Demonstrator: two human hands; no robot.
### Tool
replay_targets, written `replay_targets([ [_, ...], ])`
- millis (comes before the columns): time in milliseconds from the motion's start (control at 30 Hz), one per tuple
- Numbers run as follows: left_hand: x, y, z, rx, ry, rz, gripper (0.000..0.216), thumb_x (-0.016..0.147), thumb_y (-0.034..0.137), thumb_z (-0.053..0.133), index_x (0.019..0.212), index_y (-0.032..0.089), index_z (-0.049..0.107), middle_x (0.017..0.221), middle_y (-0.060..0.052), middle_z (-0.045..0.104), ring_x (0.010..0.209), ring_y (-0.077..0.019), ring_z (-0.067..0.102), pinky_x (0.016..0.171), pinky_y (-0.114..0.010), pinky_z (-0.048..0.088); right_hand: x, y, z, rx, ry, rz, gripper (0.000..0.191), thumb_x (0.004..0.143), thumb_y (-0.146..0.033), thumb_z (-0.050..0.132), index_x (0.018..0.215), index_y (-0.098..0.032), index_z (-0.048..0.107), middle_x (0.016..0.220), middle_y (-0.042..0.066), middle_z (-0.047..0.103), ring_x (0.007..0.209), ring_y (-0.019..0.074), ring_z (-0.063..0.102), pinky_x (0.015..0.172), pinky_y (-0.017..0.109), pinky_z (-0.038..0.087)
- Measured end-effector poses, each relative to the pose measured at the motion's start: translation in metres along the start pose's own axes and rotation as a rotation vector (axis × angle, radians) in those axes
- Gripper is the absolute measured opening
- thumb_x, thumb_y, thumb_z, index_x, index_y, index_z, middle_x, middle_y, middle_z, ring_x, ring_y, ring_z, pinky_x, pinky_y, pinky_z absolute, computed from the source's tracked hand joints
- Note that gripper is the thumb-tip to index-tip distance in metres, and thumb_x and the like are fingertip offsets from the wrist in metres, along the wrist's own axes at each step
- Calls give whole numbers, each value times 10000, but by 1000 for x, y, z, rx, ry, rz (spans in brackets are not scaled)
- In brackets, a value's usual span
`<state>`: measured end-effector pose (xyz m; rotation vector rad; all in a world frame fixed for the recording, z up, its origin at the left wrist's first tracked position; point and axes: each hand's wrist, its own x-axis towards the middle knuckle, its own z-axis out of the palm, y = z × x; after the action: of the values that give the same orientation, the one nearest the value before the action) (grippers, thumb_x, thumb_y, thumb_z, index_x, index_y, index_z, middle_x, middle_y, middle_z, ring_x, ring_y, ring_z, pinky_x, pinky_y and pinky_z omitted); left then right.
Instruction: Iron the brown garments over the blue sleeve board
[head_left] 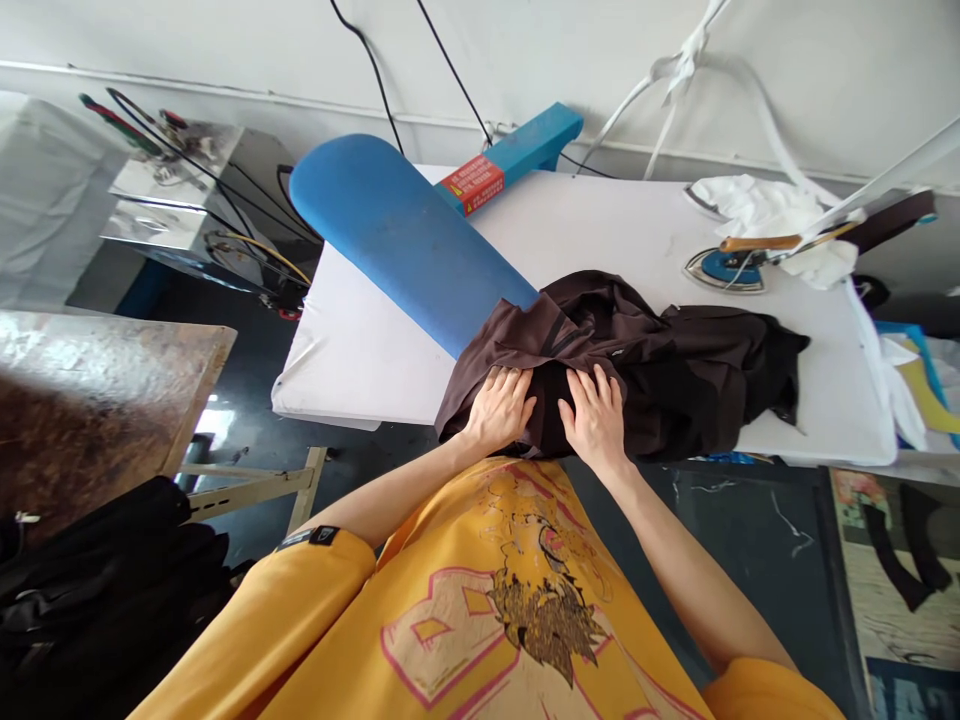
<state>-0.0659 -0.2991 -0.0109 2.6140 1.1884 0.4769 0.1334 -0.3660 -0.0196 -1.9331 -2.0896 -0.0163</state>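
Observation:
A dark brown garment (697,370) lies bunched over the near end of a blue padded ironing arm (405,230) and across the white table to its right. My left hand (501,408) rests on the garment near the table's front edge, fingers stretched out with their tips at a fold of cloth. Beside it, my right hand (594,415) lies on the same cloth, its fingers spread. Dark fabric shows between the two hands. The garment's exact kind cannot be made out in this crumpled state.
An iron (727,270) with a wooden handle stands on the white table (360,370) at the right, by a white cloth (757,205). A metal boiler-like box (172,200) with hoses is at the left. Black fabric (112,590) lies heaped at lower left, below a brown-topped table (97,400).

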Motion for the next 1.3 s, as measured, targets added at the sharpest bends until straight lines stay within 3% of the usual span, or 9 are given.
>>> replay_targets([
  [233, -3, -11, -5, 34, 41, -51, 522, 1026, 310, 420, 1498, 96, 479, 1524, -195, 526, 1444, -336, 468, 1249, -550, 305, 1, -1, 1, -19, -6, 3, 560, 1059, -368, 381, 1550, -110, 462, 1527, 152, 532, 1511, 382, 328, 1209, 593, 269],
  [400, 2, 18, -8, 94, 23, -135, 549, 976, 250, 466, 1489, 55, 479, 1500, -241, 531, 1402, -383, 490, 1179, -581, 359, 2, -2, -1, -14, -5, 8, 559, 1060, -373, 373, 1543, -109, 471, 1527, 160, 527, 1514, 382, 321, 1203, 589, 283],
  [533, -9, 28, -17, 33, 40, -45, 542, 924, 207, 538, 1454, 95, 513, 1502, -221, 531, 1400, -371, 492, 1174, -562, 377, 3, -3, -2, -34, -3, 16, 553, 1062, -372, 365, 1531, -104, 483, 1515, 162, 538, 1502, 385, 341, 1197, 584, 295],
  [633, -19, 1, -29, -153, 190, -15, 402, 940, 154, 500, 1328, 179, 601, 1400, -147, 615, 1316, -276, 569, 1115, -456, 460, 3, -4, -1, -57, -1, 22, 546, 1062, -369, 366, 1526, -109, 489, 1514, 157, 539, 1501, 383, 345, 1201, 585, 289],
  [767, -20, -64, -32, -334, 461, -401, 258, 950, 229, 520, 1184, 203, 624, 1199, -120, 659, 1183, -241, 613, 1059, -431, 490, 2, -3, 0, -62, -6, 19, 546, 1068, -381, 365, 1526, -110, 488, 1513, 150, 543, 1503, 375, 340, 1209, 579, 277],
  [867, -18, -99, -18, -540, 346, -617, 234, 910, 384, 605, 1048, 196, 615, 1043, -77, 680, 1017, -217, 649, 945, -372, 524, 2, -2, 1, -62, -12, 21, 549, 1072, -385, 363, 1528, -103, 483, 1508, 148, 550, 1500, 372, 344, 1211, 574, 278],
  [1000, -15, -112, -5, -713, 135, -661, 309, 900, 502, 598, 827, 202, 589, 684, 25, 583, 644, -136, 548, 614, -253, 445, 1, -1, 3, -78, -12, 19, 546, 1074, -383, 362, 1523, -99, 486, 1514, 147, 545, 1491, 374, 356, 1208, 576, 285],
  [1200, 14, -127, -23, -430, 331, -539, 225, 980, 387, 512, 873, 218, 614, 715, 11, 630, 662, -145, 582, 690, -259, 427, 1, -1, 4, -116, -11, 6, 541, 1076, -377, 362, 1521, -94, 484, 1522, 141, 538, 1492, 371, 356, 1207, 567, 291],
  [1300, 31, -134, -28, -253, 265, -497, 210, 1006, 370, 499, 902, 231, 618, 721, -1, 654, 657, -169, 628, 660, -271, 394, 1, -2, 5, -128, -6, 6, 542, 1077, -378, 360, 1524, -95, 481, 1523, 139, 537, 1490, 371, 361, 1206, 564, 295],
])
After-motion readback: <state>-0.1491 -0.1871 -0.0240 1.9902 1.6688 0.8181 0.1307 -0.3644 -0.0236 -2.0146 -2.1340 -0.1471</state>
